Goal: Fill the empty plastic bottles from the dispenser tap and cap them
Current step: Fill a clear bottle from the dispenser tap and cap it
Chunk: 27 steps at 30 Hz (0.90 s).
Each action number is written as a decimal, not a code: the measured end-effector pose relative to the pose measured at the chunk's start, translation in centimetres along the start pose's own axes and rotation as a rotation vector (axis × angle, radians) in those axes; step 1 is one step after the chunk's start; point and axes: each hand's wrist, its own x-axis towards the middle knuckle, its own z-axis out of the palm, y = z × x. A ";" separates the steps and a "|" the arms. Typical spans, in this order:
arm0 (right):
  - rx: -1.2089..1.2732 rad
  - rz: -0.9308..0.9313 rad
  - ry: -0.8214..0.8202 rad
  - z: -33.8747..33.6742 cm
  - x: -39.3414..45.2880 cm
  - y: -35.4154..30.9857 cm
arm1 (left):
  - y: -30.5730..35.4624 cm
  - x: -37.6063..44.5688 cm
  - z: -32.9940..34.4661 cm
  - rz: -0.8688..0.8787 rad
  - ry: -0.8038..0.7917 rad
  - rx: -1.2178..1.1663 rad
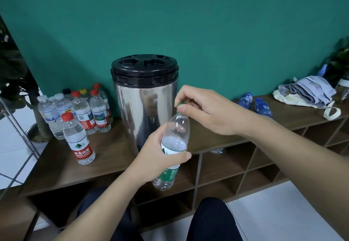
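Bottle [174, 142] with the green label sits in mid-air, in front of the steel dispenser [144, 101] and above the near edge of the wooden shelf unit [105, 157]. The left hand [156, 154] wraps around its middle, thumb across the label. The right hand [204, 112] pinches the green cap [181, 105] at the mouth between curled fingertips and thumb. Whether the cap is going on or coming off cannot be told from this view. The bottle looks mostly clear; how much water it holds is hard to judge, and the tap itself is hidden behind the hands.

Risks from here, as I judge them: the thin wall could buckle if the left hand squeezes hard, and any water inside would push out at the neck while the cap is loose. The cap could also cross-thread if it meets the mouth at a slant, or slip from the fingertips and drop to the floor.

Its long axis runs steeply, base near and low, mouth far and high, leaning a little to the right. The mouth points up and away, toward the dispenser.

Filled, capped bottles [79, 116] stand in a group at the left of the shelf top; two blue bottles [255, 103] lie on the right, near a folded cloth bag [306, 95].
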 end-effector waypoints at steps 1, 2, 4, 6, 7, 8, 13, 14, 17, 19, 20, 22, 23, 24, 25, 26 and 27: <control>-0.018 0.006 -0.030 0.0 -0.2 0.1 | -0.2 -0.2 -0.2 -0.014 -0.018 -0.008; -0.019 0.029 -0.045 0.2 -0.3 0.2 | -0.4 -0.4 -0.2 -0.018 -0.009 0.002; 0.000 0.107 -0.017 0.8 -0.4 0.3 | -0.9 -0.9 0.0 -0.010 0.058 0.061; 0.021 0.174 0.052 1.4 -0.4 0.5 | -1.1 -1.3 0.3 -0.004 0.099 0.103; 0.029 0.189 0.085 1.8 -0.4 0.5 | -1.1 -1.5 0.5 -0.007 0.101 0.124; 0.031 0.195 0.113 2.2 -0.5 0.5 | -1.1 -1.8 0.6 -0.012 0.098 0.149; -0.082 0.203 0.110 3.9 -0.7 0.7 | -1.9 -2.7 0.8 -0.043 0.095 0.235; -0.085 0.180 0.074 3.9 -1.0 0.9 | -2.1 -3.0 0.9 -0.051 0.094 0.236; -0.033 0.085 -0.066 3.4 -2.0 1.0 | -3.2 -3.9 1.1 -0.068 0.078 0.208; 0.016 0.058 -0.110 3.7 -2.5 1.2 | -4.3 -4.3 1.3 -0.075 0.057 0.178; 0.062 0.065 -0.113 4.1 -2.6 1.4 | -4.9 -4.5 1.4 -0.080 0.056 0.157; 0.201 0.110 -0.083 5.0 -2.7 2.0 | -5.8 -4.7 1.8 -0.086 0.070 0.112; 0.271 0.138 -0.055 5.4 -2.6 2.4 | -6.3 -4.8 2.0 -0.079 0.079 0.096; 0.327 0.163 -0.016 5.9 -2.5 2.8 | -6.9 -4.8 2.1 -0.072 0.086 0.084; 0.373 0.188 0.031 6.4 -2.4 3.3 | -7.6 -4.9 2.2 -0.073 0.083 0.073; 0.415 0.221 0.084 7.0 -2.2 3.9 | -8.4 -5.0 2.3 -0.080 0.069 0.066; 0.460 0.265 0.136 7.7 -1.9 4.5 | -9.2 -5.1 2.4 -0.091 0.041 0.066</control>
